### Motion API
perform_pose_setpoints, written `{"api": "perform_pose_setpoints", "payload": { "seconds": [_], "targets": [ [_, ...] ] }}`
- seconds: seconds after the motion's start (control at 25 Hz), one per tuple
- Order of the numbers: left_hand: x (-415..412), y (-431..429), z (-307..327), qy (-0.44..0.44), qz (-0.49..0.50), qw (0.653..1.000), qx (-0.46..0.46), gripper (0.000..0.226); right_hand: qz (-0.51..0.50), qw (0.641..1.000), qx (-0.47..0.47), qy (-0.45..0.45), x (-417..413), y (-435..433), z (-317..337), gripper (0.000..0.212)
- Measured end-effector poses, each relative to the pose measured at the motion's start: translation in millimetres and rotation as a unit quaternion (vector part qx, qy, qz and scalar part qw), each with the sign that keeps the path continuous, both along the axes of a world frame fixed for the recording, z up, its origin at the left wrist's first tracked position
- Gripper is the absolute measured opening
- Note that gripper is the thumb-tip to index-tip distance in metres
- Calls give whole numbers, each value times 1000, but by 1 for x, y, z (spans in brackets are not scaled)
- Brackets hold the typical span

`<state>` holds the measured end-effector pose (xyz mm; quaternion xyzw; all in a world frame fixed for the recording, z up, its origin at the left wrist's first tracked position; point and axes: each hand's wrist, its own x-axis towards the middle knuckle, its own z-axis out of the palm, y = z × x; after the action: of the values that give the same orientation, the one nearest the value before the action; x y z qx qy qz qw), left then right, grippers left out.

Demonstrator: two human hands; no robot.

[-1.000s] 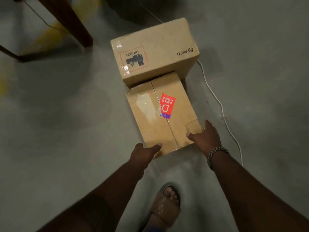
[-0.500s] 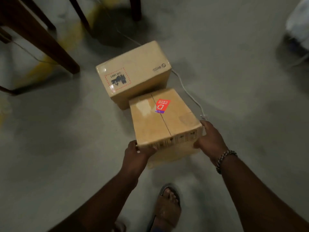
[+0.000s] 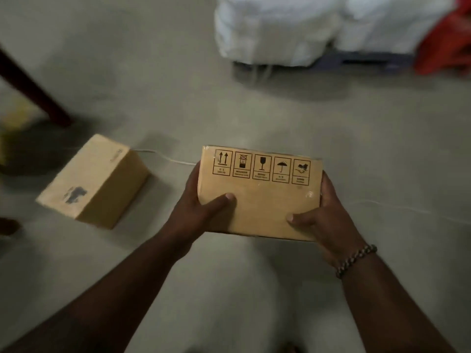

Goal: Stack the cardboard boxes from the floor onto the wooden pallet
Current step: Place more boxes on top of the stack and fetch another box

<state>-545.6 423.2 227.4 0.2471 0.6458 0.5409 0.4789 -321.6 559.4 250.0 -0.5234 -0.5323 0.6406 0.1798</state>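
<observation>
Left hand (image 3: 201,212) and right hand (image 3: 328,215) gripping opposite ends of box (image 3: 257,194), thumbs on near face, box held clear of floor (image 3: 229,98), handling symbols facing camera, second box (image 3: 94,182) on floor at left.

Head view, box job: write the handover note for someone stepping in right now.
Left hand and right hand grip opposite ends of the box with handling symbols, lifted clear of the floor. The second box sits on the floor at left, beside a white cable. Done: one box picked up. Left: place it on the pallet, not identifiable in this view, then fetch the second box.
</observation>
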Motion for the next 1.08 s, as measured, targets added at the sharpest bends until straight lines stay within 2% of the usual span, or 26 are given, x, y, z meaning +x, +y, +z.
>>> {"api": "perform_pose_setpoints", "payload": {
  "seconds": [0.2, 0.32, 0.48, 0.76, 0.92, 1.08],
  "targets": [
    [168, 69, 73, 4, -158, 986, 48, 78, -169, 984, 44, 17, 199, -18, 82, 113],
    [290, 100, 128, 7, -238, 967, 94, 82, -258, 960, 104, 37, 324, -36, 142, 112],
    [440, 114, 213, 8, -318, 933, 170, 82, -327, 925, 190, 30, 472, -70, 225, 114],
    [665, 94, 338, -8, -416, 871, 260, 82, -421, 864, 276, 21, 678, -154, 355, 110],
    [796, 61, 373, -11, -457, 848, 270, 87, -476, 824, 306, 7, 789, -223, 390, 113],
    [915, 19, 383, 27, -511, 821, 251, 90, -531, 790, 306, -26, 891, -300, 393, 115]
  ]
}}
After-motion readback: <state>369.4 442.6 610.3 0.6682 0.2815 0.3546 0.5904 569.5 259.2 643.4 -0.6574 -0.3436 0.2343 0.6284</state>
